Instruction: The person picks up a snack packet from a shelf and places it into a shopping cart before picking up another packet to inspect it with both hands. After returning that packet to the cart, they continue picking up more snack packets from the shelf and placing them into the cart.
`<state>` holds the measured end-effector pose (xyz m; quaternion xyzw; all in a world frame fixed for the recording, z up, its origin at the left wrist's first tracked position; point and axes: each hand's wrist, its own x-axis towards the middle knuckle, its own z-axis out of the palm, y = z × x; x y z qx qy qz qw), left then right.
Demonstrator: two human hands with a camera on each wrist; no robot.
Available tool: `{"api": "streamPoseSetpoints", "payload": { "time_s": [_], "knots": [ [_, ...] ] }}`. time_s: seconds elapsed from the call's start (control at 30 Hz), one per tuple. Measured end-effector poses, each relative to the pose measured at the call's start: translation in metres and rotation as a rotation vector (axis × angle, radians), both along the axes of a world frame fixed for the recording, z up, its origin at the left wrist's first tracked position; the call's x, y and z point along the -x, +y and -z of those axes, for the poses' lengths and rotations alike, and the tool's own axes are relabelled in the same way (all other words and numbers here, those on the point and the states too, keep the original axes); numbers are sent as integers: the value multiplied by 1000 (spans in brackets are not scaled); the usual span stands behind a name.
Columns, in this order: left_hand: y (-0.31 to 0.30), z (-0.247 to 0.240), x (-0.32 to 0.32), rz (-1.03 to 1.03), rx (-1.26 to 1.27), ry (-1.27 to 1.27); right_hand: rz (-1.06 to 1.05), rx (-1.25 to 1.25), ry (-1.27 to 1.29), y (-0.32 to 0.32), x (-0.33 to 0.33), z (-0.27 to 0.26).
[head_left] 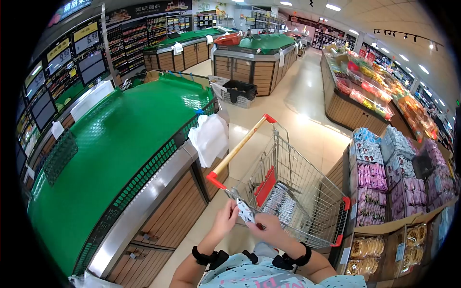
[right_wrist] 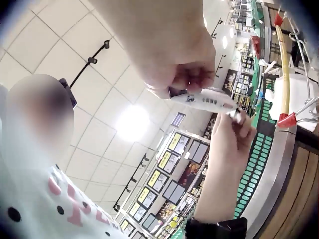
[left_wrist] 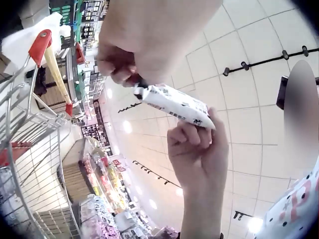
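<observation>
A small white packet with dark print is held between both hands over the near side of a shopping cart. The left hand pinches its upper left end, and the right hand grips its lower right end. In the left wrist view the packet slants between the left hand and the right hand. From the right wrist, the packet lies between the curled fingers of the right hand and those of the left hand.
Similar packets lie inside the cart, whose handle is at its left. A green-covered counter with a white bag stands left. Boxes of packaged snacks are at right; fruit displays stand beyond, past the aisle floor.
</observation>
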<state>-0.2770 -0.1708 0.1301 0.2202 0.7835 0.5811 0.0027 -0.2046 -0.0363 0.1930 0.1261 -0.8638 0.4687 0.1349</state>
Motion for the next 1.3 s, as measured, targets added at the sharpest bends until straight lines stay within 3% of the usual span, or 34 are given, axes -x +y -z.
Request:
{"api": "streamPoseSetpoints", "payload": {
  "time_s": [0.03,0.13,0.23,0.33,0.43,0.53,0.57,0.67,0.7,0.8,0.9,1.0,1.1,1.2,1.3],
  "knots": [
    [-3,9,4,65,-1,-125,6,-166,240,-3,5,6],
    [-11,-2,-3,257,-464,-574,-18,-473,504,-4,11,9],
    [-22,-1,-14,532,-446,-600,-173,-598,566,-7,17,21],
    [-16,-14,-26,441,-394,-158,-166,-625,608,-11,13,16],
    [-15,-28,-31,281,-405,-511,-189,-521,586,-13,11,12],
    [-18,-38,-29,324,-414,-547,112,-359,574,2,1,4],
    [-17,-44,-30,360,-427,-551,301,-260,574,5,1,-3],
    [-19,-52,-33,397,-347,-508,419,6,265,20,9,-9],
    [-19,-55,-34,378,-311,-510,284,67,105,25,8,-7],
    [-16,-57,-35,293,-305,-465,138,183,-152,31,1,-10],
    [-11,-48,-31,151,-524,-356,155,466,-214,30,0,4],
    [-11,-42,-30,34,-512,-275,156,424,-154,22,-1,6],
    [-15,-56,-34,41,-631,-390,227,495,-97,16,1,3],
    [-20,-53,-34,182,-591,-564,197,545,-93,11,7,4],
    [-28,-51,-41,82,-455,-436,104,545,-189,10,12,17]
  ]
}}
